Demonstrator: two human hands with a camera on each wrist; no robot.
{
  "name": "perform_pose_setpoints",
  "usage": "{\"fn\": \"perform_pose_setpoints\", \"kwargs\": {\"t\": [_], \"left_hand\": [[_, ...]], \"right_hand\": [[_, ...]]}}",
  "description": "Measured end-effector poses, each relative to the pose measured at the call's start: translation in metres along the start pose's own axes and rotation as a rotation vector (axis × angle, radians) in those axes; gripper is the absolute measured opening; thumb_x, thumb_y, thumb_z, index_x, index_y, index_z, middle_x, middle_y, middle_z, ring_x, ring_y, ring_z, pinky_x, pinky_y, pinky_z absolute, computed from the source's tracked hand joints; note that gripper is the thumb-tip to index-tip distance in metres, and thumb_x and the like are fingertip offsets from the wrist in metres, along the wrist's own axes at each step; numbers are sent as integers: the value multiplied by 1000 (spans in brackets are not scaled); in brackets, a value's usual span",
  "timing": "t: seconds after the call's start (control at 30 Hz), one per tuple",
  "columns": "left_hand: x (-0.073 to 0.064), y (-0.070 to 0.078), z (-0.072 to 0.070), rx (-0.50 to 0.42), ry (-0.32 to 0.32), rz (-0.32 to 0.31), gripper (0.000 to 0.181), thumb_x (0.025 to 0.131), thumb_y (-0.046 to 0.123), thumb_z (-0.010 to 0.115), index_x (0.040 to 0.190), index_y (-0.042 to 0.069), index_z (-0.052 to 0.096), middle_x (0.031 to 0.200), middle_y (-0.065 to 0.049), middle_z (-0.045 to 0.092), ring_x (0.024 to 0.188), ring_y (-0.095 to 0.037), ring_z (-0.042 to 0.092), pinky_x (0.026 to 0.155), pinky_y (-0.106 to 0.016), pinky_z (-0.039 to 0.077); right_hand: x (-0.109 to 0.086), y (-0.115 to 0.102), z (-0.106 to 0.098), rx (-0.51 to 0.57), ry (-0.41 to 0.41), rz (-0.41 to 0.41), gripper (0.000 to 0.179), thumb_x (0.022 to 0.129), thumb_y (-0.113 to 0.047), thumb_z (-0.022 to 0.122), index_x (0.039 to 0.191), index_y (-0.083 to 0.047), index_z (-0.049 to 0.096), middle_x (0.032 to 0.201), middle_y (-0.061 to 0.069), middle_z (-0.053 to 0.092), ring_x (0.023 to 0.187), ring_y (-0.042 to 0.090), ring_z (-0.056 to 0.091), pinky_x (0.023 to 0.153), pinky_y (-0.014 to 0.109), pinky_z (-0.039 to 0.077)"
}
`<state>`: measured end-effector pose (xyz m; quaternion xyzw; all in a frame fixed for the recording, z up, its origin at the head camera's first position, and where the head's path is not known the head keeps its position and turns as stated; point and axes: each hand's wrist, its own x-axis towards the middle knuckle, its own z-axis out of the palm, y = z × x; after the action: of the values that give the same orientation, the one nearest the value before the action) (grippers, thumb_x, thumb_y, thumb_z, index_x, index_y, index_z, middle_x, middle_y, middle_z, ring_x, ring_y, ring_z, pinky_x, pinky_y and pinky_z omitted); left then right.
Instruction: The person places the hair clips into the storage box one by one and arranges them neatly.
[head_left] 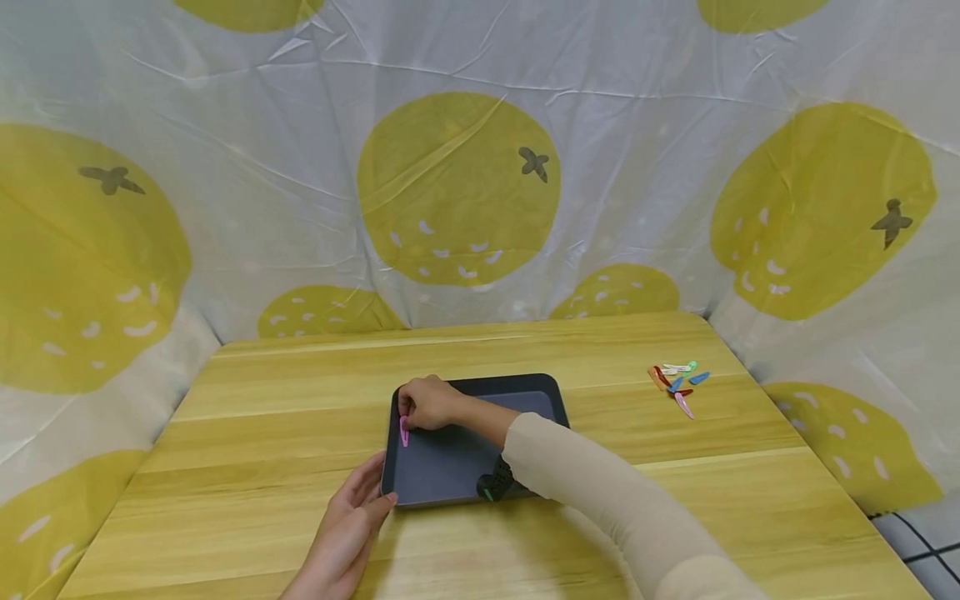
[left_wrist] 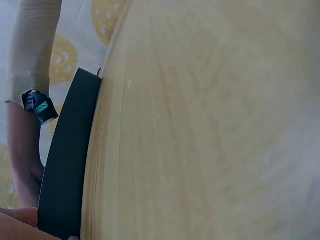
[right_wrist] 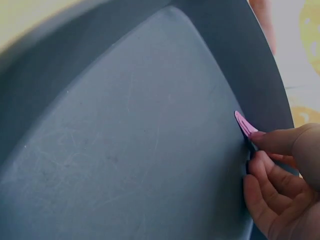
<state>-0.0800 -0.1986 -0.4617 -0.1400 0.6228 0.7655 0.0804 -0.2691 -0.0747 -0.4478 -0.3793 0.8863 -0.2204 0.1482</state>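
A dark grey rectangular baking tray (head_left: 450,475) lies on the wooden table. My right hand (head_left: 429,403) reaches across it to the left side and pinches a pink snap hair clip (head_left: 404,432) between thumb and fingertips. In the right wrist view the pink clip's narrow end (right_wrist: 242,122) points away from the fingers, close to the foot of the tray's side wall. My left hand (head_left: 351,517) holds the tray at its near left corner, thumb at the front rim and fingers along the left side. Most of that hand is out of frame in the left wrist view.
At the right of the table (head_left: 300,400) lies a loose pile of several hair clips in red, orange, white, green, blue and pink, with a blue clip (head_left: 699,378) at its edge. A white curtain (head_left: 637,208) with yellow fruit prints hangs behind and beside the table.
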Motion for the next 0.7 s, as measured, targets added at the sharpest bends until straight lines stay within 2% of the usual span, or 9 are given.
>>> {"fn": "perform_pose_setpoints", "kwargs": {"t": [0.3, 0.47, 0.7], "left_hand": [[-1, 0, -1, 10, 7, 7, 67, 101, -9, 49, 162, 0, 22, 163, -28, 22, 149, -39, 26, 118, -47, 28], [0, -1, -1, 1, 13, 2, 68, 100, -10, 50, 162, 0, 23, 163, -28, 23, 149, -39, 26, 119, -49, 26], [0, 0, 0, -3, 21, 2, 68, 99, -11, 50, 162, 0, 23, 163, -28, 23, 149, -40, 26, 120, -52, 24]], "right_hand": [[-3, -1, -5, -32, -12, 1, 11, 92, -19, 80, 89, -17, 70, 79, -11, 62, 71, 8, 58, 63, 20, 46], [-6, 2, -12, -27, -35, 0, 10, 92, -22, 80, 93, -17, 71, 82, -10, 63, 73, 8, 58, 65, 21, 47], [-13, 5, -28, 18, -119, -72, 14, 94, -19, 79, 103, -10, 73, 87, -8, 64, 78, 8, 59, 71, 22, 49]]}}
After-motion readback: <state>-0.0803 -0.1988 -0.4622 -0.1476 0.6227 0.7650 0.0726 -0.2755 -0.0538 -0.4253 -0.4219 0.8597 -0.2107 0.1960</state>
